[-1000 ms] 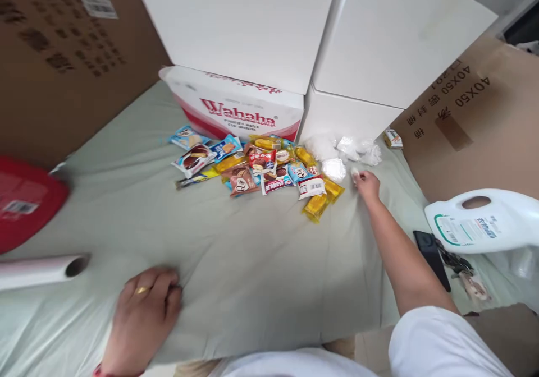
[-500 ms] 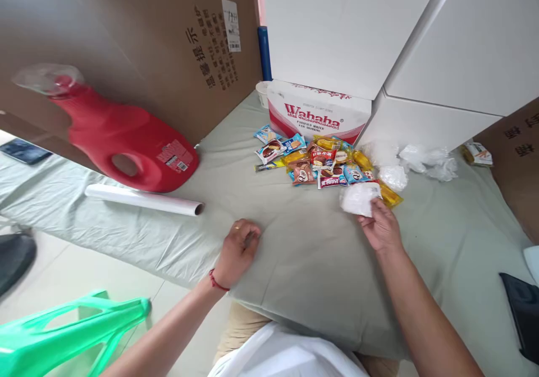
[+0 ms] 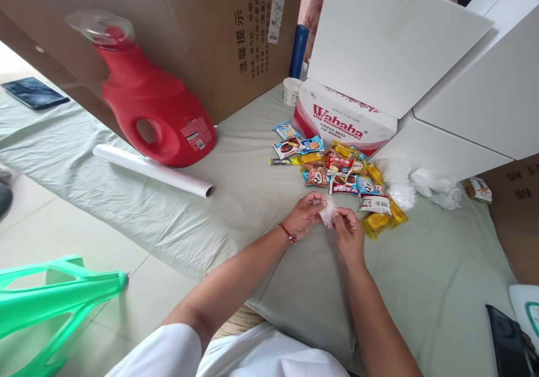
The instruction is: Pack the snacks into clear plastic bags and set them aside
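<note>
Between my two hands is a crumpled clear plastic bag, held just above the green-grey cloth. My left hand, with a red bracelet at the wrist, pinches its left side. The fingers of my right hand are closed on its right side. Just beyond lies a pile of wrapped snacks in blue, red, brown and yellow packets. Close to my right hand are a white packet and yellow-wrapped snacks. More crumpled clear bags lie to the right of the pile.
A Wahaha carton stands behind the snacks, beside white boxes. To the left are a red jug, a white roll and a phone. A green stool stands on the floor. A black object lies at right.
My right hand has drawn the plastic bag left, away from the snacks. My left hand has moved right and taken hold of it too. The camera view has shifted.
</note>
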A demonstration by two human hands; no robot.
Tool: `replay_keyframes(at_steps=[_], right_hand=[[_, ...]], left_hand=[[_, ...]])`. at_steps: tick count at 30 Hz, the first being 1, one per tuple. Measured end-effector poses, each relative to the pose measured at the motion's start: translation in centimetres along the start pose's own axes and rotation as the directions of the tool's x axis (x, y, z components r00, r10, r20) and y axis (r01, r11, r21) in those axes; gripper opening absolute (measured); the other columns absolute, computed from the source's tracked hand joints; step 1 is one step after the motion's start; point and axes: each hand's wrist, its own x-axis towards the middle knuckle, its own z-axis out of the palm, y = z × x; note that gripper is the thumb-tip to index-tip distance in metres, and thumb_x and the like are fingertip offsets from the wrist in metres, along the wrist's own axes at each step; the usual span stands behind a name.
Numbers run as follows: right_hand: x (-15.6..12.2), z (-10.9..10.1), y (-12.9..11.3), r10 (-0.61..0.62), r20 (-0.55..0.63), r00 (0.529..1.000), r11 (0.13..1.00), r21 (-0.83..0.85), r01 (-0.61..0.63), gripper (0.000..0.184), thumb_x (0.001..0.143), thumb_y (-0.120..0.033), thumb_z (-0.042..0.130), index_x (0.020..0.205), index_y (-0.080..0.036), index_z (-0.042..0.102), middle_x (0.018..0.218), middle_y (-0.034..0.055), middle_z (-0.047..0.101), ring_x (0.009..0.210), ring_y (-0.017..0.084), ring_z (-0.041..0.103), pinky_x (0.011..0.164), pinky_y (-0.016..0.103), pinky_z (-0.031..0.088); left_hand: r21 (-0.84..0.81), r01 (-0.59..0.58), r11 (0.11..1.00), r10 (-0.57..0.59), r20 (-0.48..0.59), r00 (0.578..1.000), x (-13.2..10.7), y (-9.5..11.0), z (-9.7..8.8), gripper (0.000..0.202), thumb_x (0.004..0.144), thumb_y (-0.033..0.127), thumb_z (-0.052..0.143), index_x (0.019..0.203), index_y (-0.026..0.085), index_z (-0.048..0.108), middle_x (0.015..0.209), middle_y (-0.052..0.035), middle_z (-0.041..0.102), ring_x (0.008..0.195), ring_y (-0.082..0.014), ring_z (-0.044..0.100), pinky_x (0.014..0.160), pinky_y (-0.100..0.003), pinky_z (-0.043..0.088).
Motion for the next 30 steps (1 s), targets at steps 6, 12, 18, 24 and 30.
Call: replay_keyframes(at_steps=[6,12,18,24,30], right_hand=[[0.7,-0.8,1.7,0.190,-0.137,0.972,0.906,0.406,-0.120,0.028,0.078,-0.046,0.076,0.085,-0.023,0.061,0.067,-0.0056,0.054,0.055,0.010,0.043,0.053,0.025,0.039],[1.0,-2.3,2.4,0.131,-0.243,0.961,0.913,0.408,-0.021,0.031,0.079,-0.048,0.077,0.090,-0.025,0.060,0.071,-0.0054,0.055,0.057,0.010,0.047,0.052,0.023,0.039],[-0.2,-1.4,3.1,0.066,-0.064,0.996,0.969,0.243,-0.048,0.030,0.089,-0.051,0.069,0.098,-0.023,0.067,0.077,-0.0015,0.063,0.066,0.014,0.053,0.063,0.028,0.045],[-0.5,-0.7,3.6,0.073,0.022,0.997,0.968,0.241,-0.076,0.044,0.084,-0.053,0.075,0.116,-0.024,0.065,0.086,0.0005,0.067,0.074,0.017,0.059,0.069,0.030,0.049],[-0.4,-0.7,3.4,0.071,-0.007,0.997,0.984,0.167,-0.069,0.030,0.082,-0.042,0.077,0.104,-0.024,0.069,0.082,-0.0011,0.069,0.070,0.015,0.058,0.067,0.029,0.049]], left_hand=[[0.010,0.048,0.999,-0.047,-0.052,0.998,0.3,0.0,-1.3,0.050,0.059,0.040,0.096,0.080,0.017,0.057,0.095,-0.0016,0.065,0.085,-0.0140,0.063,0.077,-0.031,0.057],[0.089,0.025,0.996,-0.023,-0.025,0.999,0.2,0.0,-1.2,0.052,0.070,0.056,0.087,0.088,0.020,0.054,0.093,-0.0002,0.062,0.083,-0.0133,0.062,0.070,-0.027,0.055],[0.333,-0.090,0.939,0.053,0.118,0.992,0.0,-1.3,-1.2,0.048,0.069,0.054,0.088,0.084,0.016,0.063,0.084,0.0000,0.059,0.074,-0.0120,0.056,0.070,-0.027,0.050],[0.359,-0.096,0.928,0.054,0.126,0.991,0.1,-1.1,-1.2,0.044,0.075,0.057,0.082,0.080,0.017,0.066,0.081,0.0002,0.059,0.075,-0.0137,0.056,0.072,-0.027,0.048],[0.294,-0.014,0.956,-0.014,0.094,0.995,0.0,-1.0,-1.0,0.044,0.072,0.053,0.086,0.080,0.015,0.065,0.077,0.0002,0.063,0.072,-0.0139,0.057,0.071,-0.028,0.047]])
